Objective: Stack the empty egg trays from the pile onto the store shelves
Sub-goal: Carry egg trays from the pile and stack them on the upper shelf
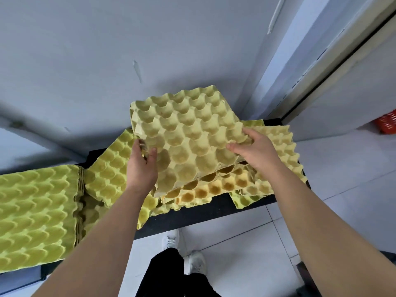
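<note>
I hold a pale yellow empty egg tray (186,133), cups up and tilted toward me, above a loose pile of egg trays (216,187). My left hand (142,166) grips its near left edge, and my right hand (257,153) grips its near right corner. The pile lies on a black shelf (192,213), its trays skewed at different angles. One tray (109,174) leans at the pile's left, another (280,159) sticks out at the right. A neat stack of greenish trays (36,213), cups down, stands at the far left.
A pale wall rises behind the shelf, with a door frame (334,67) at the right. A red basket (386,124) sits on the tiled floor (334,168) at far right. My legs and white shoes (171,240) stand below the shelf edge.
</note>
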